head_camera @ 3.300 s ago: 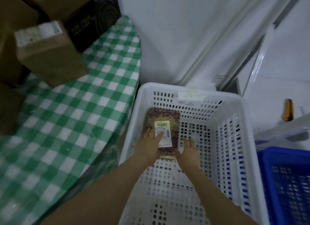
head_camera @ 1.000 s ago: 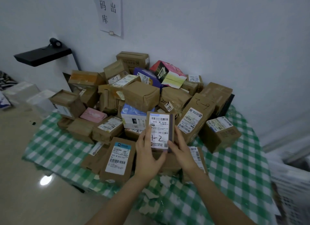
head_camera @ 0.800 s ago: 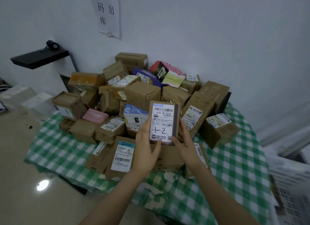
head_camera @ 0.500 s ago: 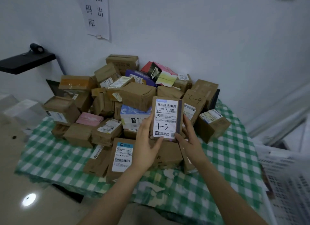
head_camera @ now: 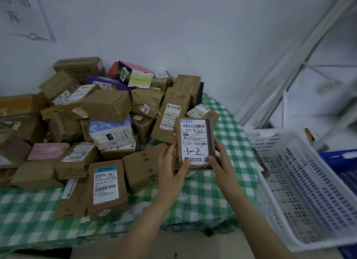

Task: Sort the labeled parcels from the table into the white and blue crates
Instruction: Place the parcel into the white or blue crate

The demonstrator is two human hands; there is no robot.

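Observation:
A small brown parcel (head_camera: 195, 141) with a white label marked "1-2" is held up over the right part of the table. My left hand (head_camera: 172, 162) grips its left edge and my right hand (head_camera: 220, 158) grips its right edge. A heap of several labeled brown parcels (head_camera: 108, 108) covers the green checked tablecloth (head_camera: 212, 197). The white crate (head_camera: 301, 173) stands to the right of the table. Only a corner of the blue crate (head_camera: 343, 166) shows beyond it.
A pink flat parcel (head_camera: 48, 150) and a blue and white tissue pack (head_camera: 112, 133) lie in the heap. A paper sign (head_camera: 21, 13) hangs on the wall at the upper left. White metal framing (head_camera: 301, 65) rises at the right behind the crates.
The view has swung right, bringing the white and blue crates into sight. Both hands have carried the "1-2" parcel rightward, away from the heap.

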